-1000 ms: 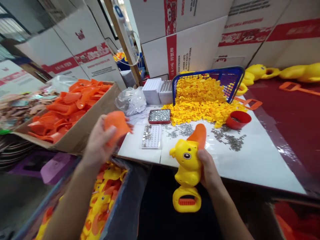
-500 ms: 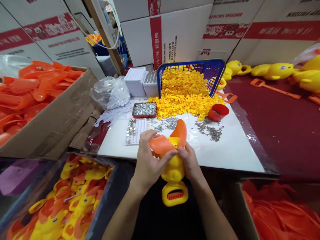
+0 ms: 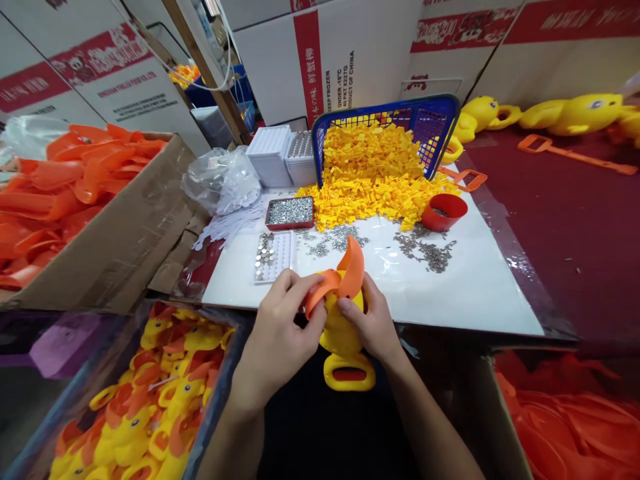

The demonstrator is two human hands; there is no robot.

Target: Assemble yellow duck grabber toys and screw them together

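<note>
Held between both hands, over the table's front edge, is a yellow plastic duck toy (image 3: 340, 332) with a ring handle at its lower end and two orange bill pieces at the top. My left hand (image 3: 283, 333) pinches the left orange bill piece (image 3: 324, 287) between fingers and thumb. The other orange piece (image 3: 353, 267) points up. My right hand (image 3: 373, 320) wraps the duck's right side, its thumb pressed near the base of the bill. Beyond the hands lie a white tray with silver discs (image 3: 273, 257) and loose small metal pins (image 3: 435, 255).
A blue basket (image 3: 445, 133) spills small yellow parts (image 3: 370, 200). Nearby are a red cup (image 3: 445, 213) and a red tray of metal pieces (image 3: 290, 213). Orange parts fill a cardboard box (image 3: 115, 227) at left; finished-looking ducks (image 3: 130, 427) fill a lower bin. Orange pieces (image 3: 570, 420) lie lower right.
My left hand has shifted left and down, bending the left orange piece. The duck has turned slightly, and my right thumb has moved left on it. The camera view has shifted a little.
</note>
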